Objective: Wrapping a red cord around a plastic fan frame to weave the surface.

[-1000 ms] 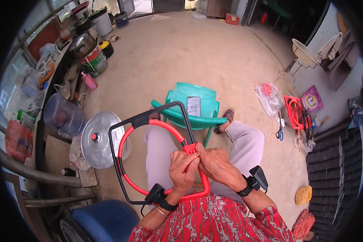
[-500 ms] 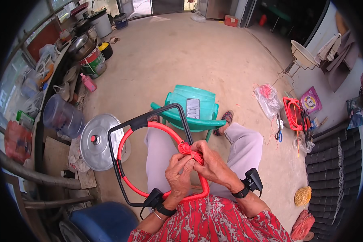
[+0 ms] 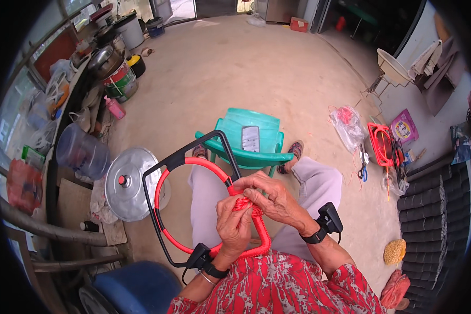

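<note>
While our left hand [image 3: 233,226] and right hand [image 3: 278,198] are both narrowed in a pinch on one looped bundle of red cord [image 3: 243,203], we have one squarish black frame [image 3: 178,158] with one round red inner ring [image 3: 204,163] over our pale trousers [image 3: 319,183]. Rightward, one clear plastic bag [image 3: 352,135] holds something pink-red; leftward sits one clear plastic jug [image 3: 82,150], contents unclear.

Pinching w/ L grip [image 3: 233,225], bent at knuckles; likewise w/ R grip [image 3: 275,200], just R of & slightly above L grip, aimed leftward. Holding L forearm [image 3: 198,288] slantwise below L grip, R forearm [image 3: 332,257] slantwise below & R of R grip.
</note>
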